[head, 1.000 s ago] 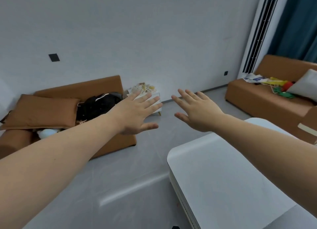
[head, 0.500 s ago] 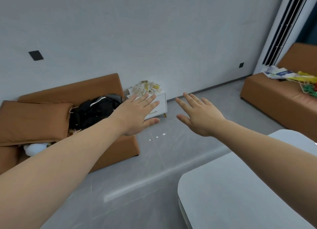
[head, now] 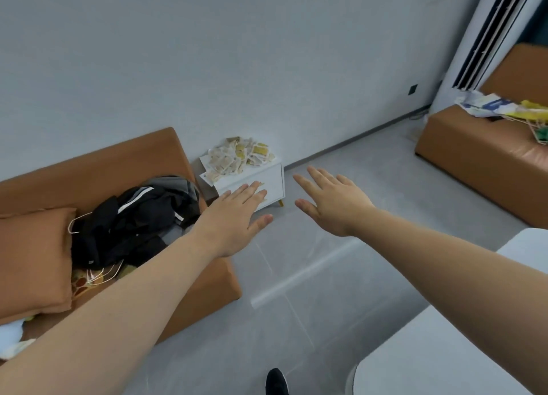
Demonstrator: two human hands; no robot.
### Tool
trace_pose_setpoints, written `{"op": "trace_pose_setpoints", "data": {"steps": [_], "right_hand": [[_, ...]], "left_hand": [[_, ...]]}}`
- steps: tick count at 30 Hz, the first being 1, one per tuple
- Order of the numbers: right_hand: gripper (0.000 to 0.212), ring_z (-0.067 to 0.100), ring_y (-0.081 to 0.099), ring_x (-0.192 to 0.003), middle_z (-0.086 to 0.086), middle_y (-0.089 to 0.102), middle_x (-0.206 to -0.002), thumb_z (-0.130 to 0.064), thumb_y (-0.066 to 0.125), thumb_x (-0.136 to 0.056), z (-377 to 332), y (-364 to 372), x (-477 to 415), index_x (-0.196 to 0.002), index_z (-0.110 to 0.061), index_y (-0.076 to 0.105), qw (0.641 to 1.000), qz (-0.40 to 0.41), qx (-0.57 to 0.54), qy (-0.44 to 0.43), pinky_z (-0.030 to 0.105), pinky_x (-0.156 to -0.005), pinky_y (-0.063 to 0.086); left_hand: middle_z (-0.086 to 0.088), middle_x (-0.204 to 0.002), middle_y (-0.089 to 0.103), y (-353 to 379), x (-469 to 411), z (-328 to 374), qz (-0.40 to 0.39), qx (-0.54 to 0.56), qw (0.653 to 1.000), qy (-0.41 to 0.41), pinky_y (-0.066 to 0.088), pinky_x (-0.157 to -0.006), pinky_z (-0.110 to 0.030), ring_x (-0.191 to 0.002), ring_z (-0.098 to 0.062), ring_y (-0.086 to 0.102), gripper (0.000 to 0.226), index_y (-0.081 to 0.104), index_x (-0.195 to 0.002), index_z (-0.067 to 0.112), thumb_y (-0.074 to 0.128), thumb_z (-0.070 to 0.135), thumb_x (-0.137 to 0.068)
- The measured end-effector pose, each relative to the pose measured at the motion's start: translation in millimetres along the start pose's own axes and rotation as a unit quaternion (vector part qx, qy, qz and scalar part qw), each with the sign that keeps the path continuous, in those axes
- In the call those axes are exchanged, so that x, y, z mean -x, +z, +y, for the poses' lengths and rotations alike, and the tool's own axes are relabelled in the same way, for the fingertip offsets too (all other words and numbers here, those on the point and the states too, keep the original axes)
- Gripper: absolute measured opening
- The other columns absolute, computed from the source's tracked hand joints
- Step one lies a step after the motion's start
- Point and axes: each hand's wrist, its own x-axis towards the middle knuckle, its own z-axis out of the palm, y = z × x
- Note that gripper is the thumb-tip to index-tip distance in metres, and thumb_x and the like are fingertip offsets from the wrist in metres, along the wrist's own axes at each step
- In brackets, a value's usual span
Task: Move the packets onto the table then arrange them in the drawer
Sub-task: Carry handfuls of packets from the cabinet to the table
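A heap of pale yellow and white packets (head: 237, 157) lies on top of a small white drawer cabinet (head: 274, 177) against the far wall, beside the sofa. Both my arms are stretched out ahead of me, palms down, fingers straight. My left hand (head: 234, 217) hovers in front of the cabinet's drawer front and covers part of it in the view. My right hand (head: 330, 203) is held to the right of it over the floor. Neither hand holds anything. The cabinet is still some way off.
A brown sofa (head: 124, 157) with a cushion and a pile of black clothes (head: 133, 217) stands at the left. A second brown sofa (head: 489, 154) with papers is at the right. A white table (head: 444, 350) fills the lower right corner. Grey floor lies between.
The view has moved nearer to the cabinet and turned down a little; the packets look larger, the white table has slid to the lower right. Both hands stay spread and empty.
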Motion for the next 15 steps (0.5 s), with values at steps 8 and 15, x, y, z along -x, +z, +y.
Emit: {"op": "trace_pose_setpoints", "data": {"steps": [8,15], "right_hand": [[0.068,0.024,0.009,-0.157,0.006,0.001,-0.171,-0.062,0.013,-0.104,15,28,-153,-0.162,-0.031,-0.003,0.998,-0.038,-0.033,0.026,0.046,-0.126,0.016],[0.066,0.025,0.014,-0.156,0.007,0.004,-0.171,-0.060,0.015,-0.105,65,71,-309,-0.162,-0.031,-0.002,0.996,-0.066,-0.049,0.023,0.046,-0.125,0.020]], "left_hand": [[0.005,-0.168,0.000,30,-129,-91,-0.049,0.105,0.993,-0.023,0.012,-0.125,-0.034,-0.154,-0.011,0.004,0.073,0.013,-0.161,0.020,0.024,0.061,-0.102],[0.006,-0.168,0.007,67,-271,-163,-0.074,0.157,0.983,-0.051,0.017,-0.121,-0.032,-0.153,-0.011,0.010,0.069,0.018,-0.160,0.022,0.029,0.059,-0.103]]}}
